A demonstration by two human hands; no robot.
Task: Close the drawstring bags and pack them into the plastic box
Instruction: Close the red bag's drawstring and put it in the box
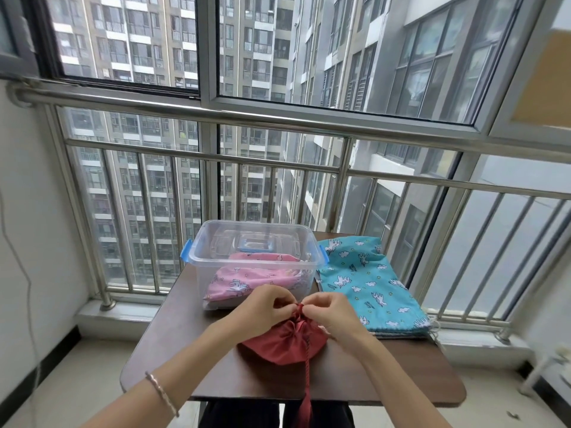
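Step in hand: closing red bag [285, 341]. Your left hand [265, 305] and right hand [329, 313] pinch gathered neck between fingertips; cord [307, 383] trails toward you. Next, likely: cinch fully, lift into plastic box [256, 257] just beyond fingers, atop pink bag [244, 281]. Blue bags [367, 282] right of fingers, unpacked.

Lower centre, the red drawstring bag [284, 342] is smooth cloth with a satin sheen. The clear plastic box [195, 245] is glossy; the pink printed bag [244, 281] inside and the turquoise printed bags [370, 282] at right look matt cloth. The brown tabletop [185, 335] is smooth, faintly shiny.
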